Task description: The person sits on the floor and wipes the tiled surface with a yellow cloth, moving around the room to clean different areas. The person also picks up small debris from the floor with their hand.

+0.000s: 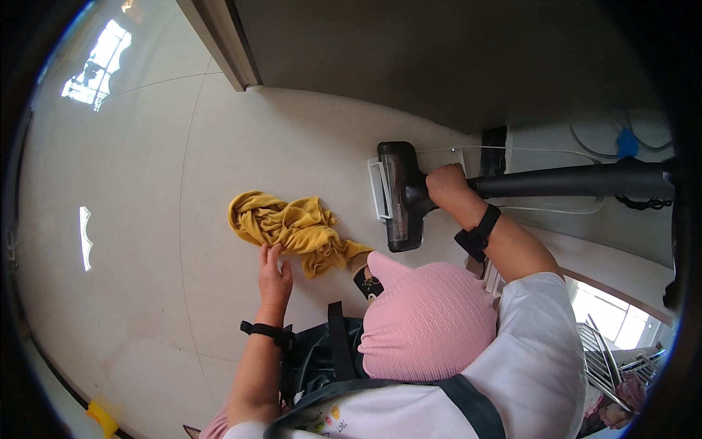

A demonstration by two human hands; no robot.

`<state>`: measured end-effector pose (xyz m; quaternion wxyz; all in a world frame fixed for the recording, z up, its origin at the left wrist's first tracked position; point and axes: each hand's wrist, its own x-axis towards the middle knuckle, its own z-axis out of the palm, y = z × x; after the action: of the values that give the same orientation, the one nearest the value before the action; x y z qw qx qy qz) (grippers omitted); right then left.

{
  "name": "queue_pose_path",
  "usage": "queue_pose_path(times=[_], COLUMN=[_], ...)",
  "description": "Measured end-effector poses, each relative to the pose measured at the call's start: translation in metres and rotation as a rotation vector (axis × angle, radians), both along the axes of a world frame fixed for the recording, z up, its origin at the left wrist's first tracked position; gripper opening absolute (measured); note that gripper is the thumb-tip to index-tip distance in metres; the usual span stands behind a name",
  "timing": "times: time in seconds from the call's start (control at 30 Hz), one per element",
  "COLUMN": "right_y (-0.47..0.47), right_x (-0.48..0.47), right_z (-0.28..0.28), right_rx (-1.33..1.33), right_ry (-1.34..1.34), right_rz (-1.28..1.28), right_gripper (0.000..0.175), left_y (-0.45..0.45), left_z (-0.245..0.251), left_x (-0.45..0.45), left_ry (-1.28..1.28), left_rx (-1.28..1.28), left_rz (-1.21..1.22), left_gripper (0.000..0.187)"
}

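Note:
My left hand (pixel 275 274) rests at the near edge of a crumpled yellow cloth (pixel 279 222) on the floor, its fingertips at the folds; no firm grip shows. One end of the cloth lies against my shoe (pixel 368 282). To the right, my right hand (pixel 449 186) is closed around the neck of a black floor vacuum cleaner, just behind its floor head (pixel 403 197). The vacuum tube (pixel 570 178) runs off to the right. A white wire frame (pixel 378 189) is against the front of the floor head.
A dark panel (pixel 417 60) stands beyond the vacuum, with a door frame post (pixel 219 44) at its left. Cables and a blue piece (pixel 627 144) lie at the right. Lower right are metal racks (pixel 606 365). A yellow item (pixel 102 418) lies at lower left on the tiled floor (pixel 131 219).

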<state>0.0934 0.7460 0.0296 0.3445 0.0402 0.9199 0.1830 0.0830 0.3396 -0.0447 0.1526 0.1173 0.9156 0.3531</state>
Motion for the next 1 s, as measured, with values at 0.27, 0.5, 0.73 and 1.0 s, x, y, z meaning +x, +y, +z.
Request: queue_pose_path(times=[0.27, 0.5, 0.73, 1.0], right_y=[-0.049, -0.188, -0.163, -0.067], right_x=[-0.020, -0.041, -0.069, -0.058], right_z=[0.006, -0.027, -0.027, 0.035], right_rx=[-0.284, -0.780, -1.142, -1.572], right_ry=[0.337, 0.090, 0.259, 0.779], right_rz=[0.118, 0.313, -0.250, -0.974], right_gripper=[0.016, 0.037, 0.026, 0.022], left_y=[0.007, 0.010, 0.009, 0.003], left_z=[-0.004, 0.002, 0.010, 0.006], left_x=[-0.005, -0.003, -0.003, -0.016], left_ry=[-0.063, -0.133, -0.027, 0.014], left_rx=[0.064, 0.146, 0.328, 0.273], left_rz=[0.074, 0.169, 0.253, 0.247], left_gripper=[0.036, 0.036, 0.045, 0.038])
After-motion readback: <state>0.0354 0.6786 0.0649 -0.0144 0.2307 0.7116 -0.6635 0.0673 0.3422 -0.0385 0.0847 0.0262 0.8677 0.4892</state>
